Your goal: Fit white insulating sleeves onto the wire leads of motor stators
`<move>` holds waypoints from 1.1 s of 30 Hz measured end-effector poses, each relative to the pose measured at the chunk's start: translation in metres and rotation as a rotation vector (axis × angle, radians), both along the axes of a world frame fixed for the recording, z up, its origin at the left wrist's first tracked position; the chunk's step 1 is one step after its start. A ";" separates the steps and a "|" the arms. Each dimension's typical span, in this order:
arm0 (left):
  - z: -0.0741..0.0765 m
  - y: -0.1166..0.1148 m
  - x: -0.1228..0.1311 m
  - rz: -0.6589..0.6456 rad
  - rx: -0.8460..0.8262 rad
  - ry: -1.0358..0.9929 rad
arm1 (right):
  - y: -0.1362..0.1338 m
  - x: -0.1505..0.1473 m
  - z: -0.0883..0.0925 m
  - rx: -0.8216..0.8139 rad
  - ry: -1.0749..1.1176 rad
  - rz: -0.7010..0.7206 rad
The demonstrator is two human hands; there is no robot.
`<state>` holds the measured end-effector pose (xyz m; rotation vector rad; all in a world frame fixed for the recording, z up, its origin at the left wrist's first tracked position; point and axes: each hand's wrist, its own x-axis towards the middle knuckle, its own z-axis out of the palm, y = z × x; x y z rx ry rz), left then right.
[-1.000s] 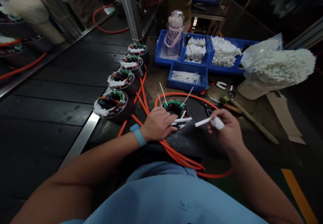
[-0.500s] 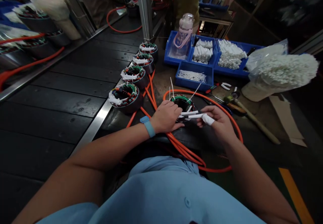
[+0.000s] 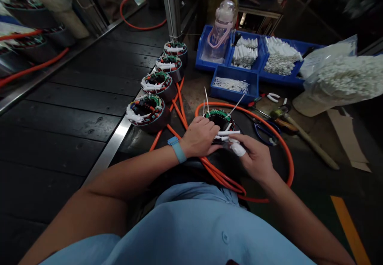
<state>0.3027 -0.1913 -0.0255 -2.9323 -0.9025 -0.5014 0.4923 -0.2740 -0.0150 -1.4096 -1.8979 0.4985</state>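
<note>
A motor stator (image 3: pixel 220 115) with a green-trimmed top stands before me, and thin white cable ties stick up from its rim. My left hand (image 3: pixel 200 136) is closed over its near left side, with the fingertips at the wires and partly hidden. White sleeves (image 3: pixel 229 133) lie across the stator's near edge. Pinched between thumb and fingers of my right hand (image 3: pixel 254 153) is a white sleeve at the near right of the stator; my fingers cover much of it. White wrapping covers the right thumb.
Finished-looking stators (image 3: pixel 146 113) line the left bench edge. An orange hose (image 3: pixel 291 161) loops around the work spot. Behind stand blue bins (image 3: pixel 233 93) of ties and sleeves, and a bottle (image 3: pixel 221 26). Pliers (image 3: pixel 273 97), a hammer (image 3: pixel 311 143) and a bag of sleeves (image 3: pixel 344 85) lie right.
My right hand has moved left, closer to the stator and my left hand, bringing the white sleeve in with it. The left hand keeps its hold. The view has shifted slightly.
</note>
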 end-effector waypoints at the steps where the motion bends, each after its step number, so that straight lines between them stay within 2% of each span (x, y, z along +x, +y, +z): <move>1: 0.000 0.000 0.000 0.002 0.002 -0.004 | 0.004 0.000 0.002 -0.048 0.070 -0.010; 3: -0.001 0.000 0.000 0.002 0.006 -0.010 | 0.008 0.001 0.004 -0.125 0.170 -0.007; 5: 0.000 0.001 0.000 -0.001 0.005 -0.010 | 0.004 0.000 0.003 -0.115 0.144 0.019; 10: 0.000 0.001 -0.001 -0.012 -0.009 -0.008 | -0.025 -0.011 -0.015 0.175 -0.249 0.072; 13: -0.001 0.001 -0.001 -0.011 -0.009 -0.020 | -0.033 -0.019 -0.025 0.250 -0.405 0.004; 16: -0.003 0.001 -0.001 -0.012 -0.014 -0.035 | -0.027 -0.022 -0.021 0.258 -0.438 -0.040; 18: -0.003 0.002 -0.001 -0.014 -0.019 -0.041 | -0.020 -0.020 -0.013 0.197 -0.358 -0.047; 20: -0.003 0.002 -0.001 -0.017 -0.026 -0.040 | -0.014 -0.018 -0.006 0.124 -0.247 -0.026; 22: -0.002 0.002 -0.002 -0.020 -0.033 -0.031 | -0.013 -0.017 -0.004 0.151 -0.241 0.016; 27: -0.001 0.002 -0.001 -0.016 -0.032 -0.040 | -0.017 -0.028 -0.013 0.489 -0.570 -0.015; 30: -0.004 0.001 0.000 -0.007 -0.035 -0.071 | -0.009 -0.039 -0.012 0.551 -0.710 -0.048; 33: -0.005 0.000 0.000 0.005 -0.042 -0.101 | 0.003 -0.043 -0.006 0.519 -0.785 -0.061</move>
